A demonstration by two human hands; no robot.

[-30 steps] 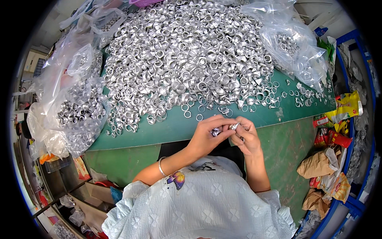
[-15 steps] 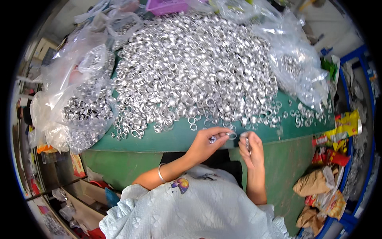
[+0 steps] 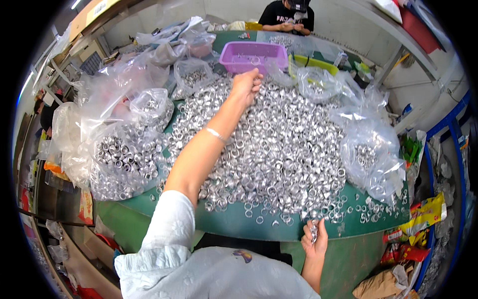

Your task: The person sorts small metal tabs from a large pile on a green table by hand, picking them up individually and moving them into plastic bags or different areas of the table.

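Head view: left hand [image 3: 247, 84] stretched to far side, just short of purple rectangular plastic tray [image 3: 231, 66]; fingers curled in, cannot tell if they grip anything. Pale ring shape [image 3: 255, 61] shows just beyond fingertips; unclear whether inside tray or in front of it. Right hand [image 3: 314, 244] low at near table edge, fingers closed around cluster of small silver metal rings [image 3: 313, 231], cluster's long axis roughly near-far, openings hard to read, partly covered by fingers.

Big heap of loose silver metal rings [image 3: 284, 134] fills middle of green tabletop [image 3: 234, 222], facing every way, no shared axis; some by near edge lie flat, holes up. Tray's long axis runs left-right; its near side partly behind clear plastic. Clear plastic bags with rings at left [image 3: 94, 144] and right [image 3: 381, 174], contents blurred by film. Yellow-green plastic tray [image 3: 321, 65] far right of purple one, partly covered by bag. Left forearm hides part of heap. Co-worker in black top [image 3: 271, 14] at far side, cut off by upper edge; what those hands hold, too small to tell.
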